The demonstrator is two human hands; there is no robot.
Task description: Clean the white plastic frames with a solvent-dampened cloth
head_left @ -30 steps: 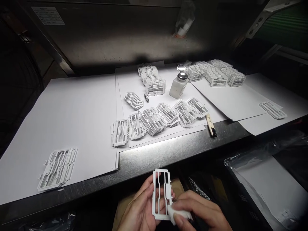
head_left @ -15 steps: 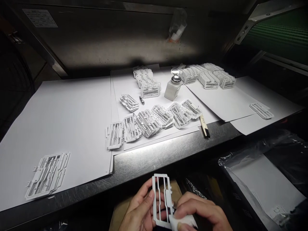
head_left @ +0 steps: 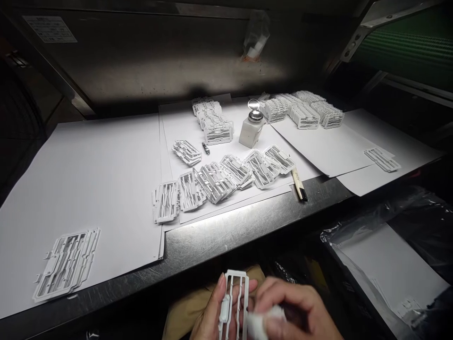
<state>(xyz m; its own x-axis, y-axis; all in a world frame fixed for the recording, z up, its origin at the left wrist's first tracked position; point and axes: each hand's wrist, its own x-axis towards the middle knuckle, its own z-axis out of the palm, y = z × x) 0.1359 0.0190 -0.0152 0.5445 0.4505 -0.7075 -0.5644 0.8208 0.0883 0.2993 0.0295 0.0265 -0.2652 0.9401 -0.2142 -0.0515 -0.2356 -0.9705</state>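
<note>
My left hand grips a white slotted plastic frame upright by its edges, low at the bottom of the view. A small tab piece on that frame faces left. My right hand, blurred by motion, pinches a crumpled white wipe close against the frame's right edge. Whether the wipe touches the frame I cannot tell. On the bench in front lies a row of similar white frames, overlapping in small stacks. Another few frames lie on paper at the left.
A square dispenser bottle with a metal cap stands mid-bench beside standing rows of frames. A cream marker-like stick lies near the metal bench edge. At lower right is a clear plastic bag with white contents.
The frame in my left hand has been turned over: its tab side has gone from right to left. It sits slightly lower. My right hand still holds the wipe.
</note>
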